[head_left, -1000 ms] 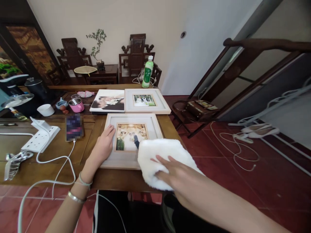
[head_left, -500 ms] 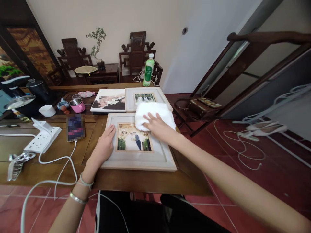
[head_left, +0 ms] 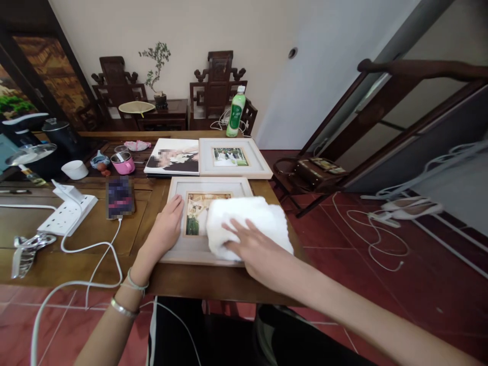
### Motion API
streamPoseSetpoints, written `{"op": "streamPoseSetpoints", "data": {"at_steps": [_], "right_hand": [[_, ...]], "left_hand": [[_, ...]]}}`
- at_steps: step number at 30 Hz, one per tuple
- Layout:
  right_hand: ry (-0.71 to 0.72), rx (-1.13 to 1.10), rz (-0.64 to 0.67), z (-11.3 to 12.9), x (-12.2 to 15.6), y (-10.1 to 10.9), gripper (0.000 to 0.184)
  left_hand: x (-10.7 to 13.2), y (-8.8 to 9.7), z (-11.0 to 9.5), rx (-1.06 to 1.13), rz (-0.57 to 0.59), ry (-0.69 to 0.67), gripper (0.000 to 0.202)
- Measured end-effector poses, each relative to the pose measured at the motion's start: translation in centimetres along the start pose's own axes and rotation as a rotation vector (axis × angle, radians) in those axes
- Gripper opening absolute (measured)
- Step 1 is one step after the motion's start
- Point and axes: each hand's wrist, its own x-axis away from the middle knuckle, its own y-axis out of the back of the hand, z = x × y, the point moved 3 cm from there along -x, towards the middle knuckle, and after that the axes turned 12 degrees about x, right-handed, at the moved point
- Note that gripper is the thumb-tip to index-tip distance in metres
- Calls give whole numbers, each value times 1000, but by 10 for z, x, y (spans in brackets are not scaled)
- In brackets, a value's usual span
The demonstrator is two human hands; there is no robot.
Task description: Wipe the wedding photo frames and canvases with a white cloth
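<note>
On the near edge of the table point(head_left: 183, 282), seen from the head camera, lies the near frame point(head_left: 179, 252), flat, with a photo point(head_left: 195, 216) behind a pale mat. The left hand point(head_left: 164, 229) rests on its left border, fingers extended and close together, not closed around anything visible. The right hand point(head_left: 249, 246) presses a white cloth point(head_left: 263, 216) onto the frame's right half, covering much of the photo. Its fingers are spread over the top of the cloth, the thumb sunk at a crease; whether they also pinch it I cannot tell.

Just behind lie the far frame point(head_left: 231, 156) and, touching its left side, a print point(head_left: 177, 157). A green bottle point(head_left: 235, 114) stands upright behind the far frame. Left of the left hand lies a phone point(head_left: 120, 197) with a white cable point(head_left: 114, 234) attached; farther left are a power strip point(head_left: 68, 216) and a silvery clip point(head_left: 28, 251). Behind the phone stand a pink mug point(head_left: 122, 163) and a white cup point(head_left: 74, 170). To the right, apart from the table, a brown bag point(head_left: 314, 173) sits on a chair point(head_left: 400, 81).
</note>
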Motion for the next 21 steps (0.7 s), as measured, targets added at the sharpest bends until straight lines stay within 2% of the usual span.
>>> {"op": "streamPoseSetpoints", "data": {"at_steps": [3,7,9,11,15,19,21], "right_hand": [[-71,121,-123,-25,-33,-16,58],[-189,262,-300,-64,-72,-18,52],[-214,305,-329,-76,-83,-16,49],[-208,318,-299,-80,-88,-17,48],[-116,255,-149,-57,-69,-14,54],[-3,55,0,-13,-20,5,63],[36,-59,47,3,4,17,62]], "left_hand": [[-1,1,0,0,-3,13,43],[-2,2,-3,-4,-4,11,42],[-2,2,-5,-14,-3,23,43],[-2,2,-5,-19,-3,35,43],[-1,1,-6,-17,-13,36,43],[-1,0,-6,-39,-16,17,44],[-2,0,-6,-51,-19,-10,44]]}}
